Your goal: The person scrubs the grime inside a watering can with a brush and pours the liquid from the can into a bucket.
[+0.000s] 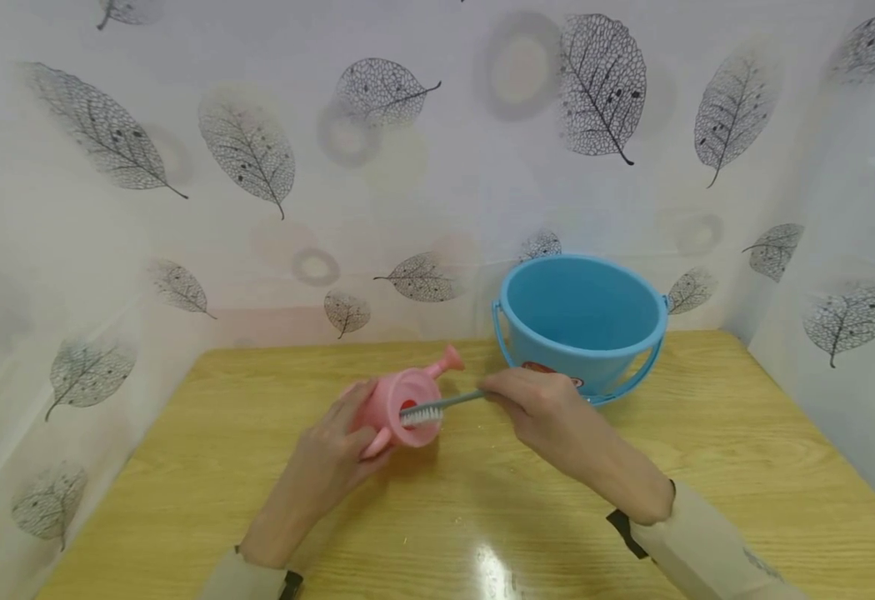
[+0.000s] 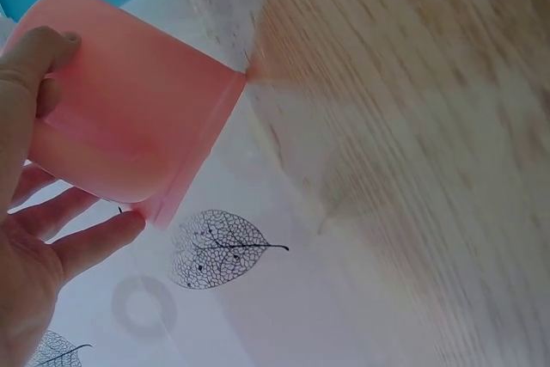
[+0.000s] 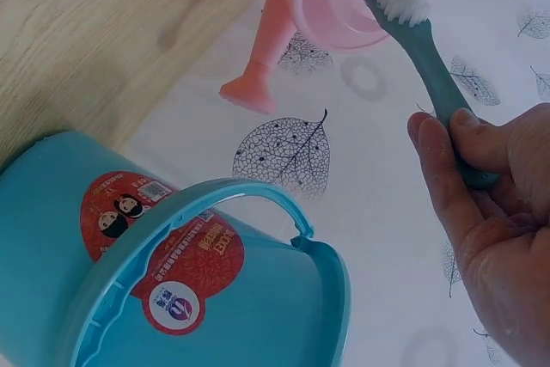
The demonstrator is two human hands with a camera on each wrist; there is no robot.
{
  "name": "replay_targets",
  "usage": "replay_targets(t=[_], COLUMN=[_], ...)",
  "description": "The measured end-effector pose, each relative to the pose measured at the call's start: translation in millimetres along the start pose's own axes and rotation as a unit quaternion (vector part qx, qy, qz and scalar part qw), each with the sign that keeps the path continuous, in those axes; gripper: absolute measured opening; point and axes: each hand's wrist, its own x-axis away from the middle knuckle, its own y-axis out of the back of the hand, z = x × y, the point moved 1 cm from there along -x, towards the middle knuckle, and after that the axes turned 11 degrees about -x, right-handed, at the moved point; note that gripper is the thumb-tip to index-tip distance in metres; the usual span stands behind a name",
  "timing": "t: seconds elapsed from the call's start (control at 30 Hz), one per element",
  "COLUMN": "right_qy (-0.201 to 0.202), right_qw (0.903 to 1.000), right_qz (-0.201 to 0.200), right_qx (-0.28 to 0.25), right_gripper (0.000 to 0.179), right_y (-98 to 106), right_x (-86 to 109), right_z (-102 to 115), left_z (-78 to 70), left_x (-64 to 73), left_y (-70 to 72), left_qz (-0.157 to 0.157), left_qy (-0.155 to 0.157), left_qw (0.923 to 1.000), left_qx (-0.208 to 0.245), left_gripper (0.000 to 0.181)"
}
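A pink toy watering can [image 1: 387,400] is tipped so that its opening faces right in the head view. My left hand [image 1: 328,454] grips it, the thumb by the handle and the fingers round the body, as the left wrist view of the can [image 2: 137,92] also shows. My right hand [image 1: 542,417] pinches the grey-green handle of a brush [image 3: 430,62]. The brush's white bristles [image 1: 421,416] are at the can's opening, the head's tip partly inside. The can's spout [image 3: 262,58] points away from me to the right.
A blue bucket [image 1: 591,367] stands at the back right of the wooden table [image 1: 257,417], its handle hanging down and a red label on its front. A leaf-patterned sheet [image 1: 422,192] covers the walls behind and at both sides. Small wet-looking spots lie on the table.
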Motion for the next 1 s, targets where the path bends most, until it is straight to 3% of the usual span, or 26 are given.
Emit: replay_targets(t=[0.23, 0.3, 0.4, 0.53, 0.7, 1.0], right_qy=[0.0, -0.002, 0.007, 0.01, -0.001, 0.015], right_qw=[0.9989, 0.9992, 0.9989, 0.9967, 0.9965, 0.9965], right_qz=[0.018, 0.024, 0.038, 0.059, 0.079, 0.08], right_qx=[-0.043, -0.033, 0.027, 0.055, 0.026, 0.02], right_gripper=[0.028, 0.028, 0.03, 0.037, 0.047, 0.035], right_y=[-10, -14, -22, -32, -44, -61], right_x=[-0.1, 0.3, 1.0, 3.3, 7.4, 7.0], right_z=[-4, -4, -4, -4, -5, -5], left_z=[0.1, -0.2, -1.0, -2.6, -4.7, -6.0], left_x=[-2.5, -3.7, -5.7, -8.6, -10.1, -8.3], left_y=[-0.5, -1.2, -2.6, -3.5, -3.9, -4.2], left_qz=[-0.004, -0.002, 0.001, 0.009, 0.019, 0.016], left_qy=[-0.001, -0.002, -0.002, -0.003, -0.004, -0.007], left_qw=[1.0, 1.0, 1.0, 0.9999, 0.9998, 0.9996], left_qx=[-0.005, -0.005, -0.005, -0.005, -0.009, -0.021], left_gripper=[0.04, 0.041, 0.043, 0.046, 0.048, 0.048])
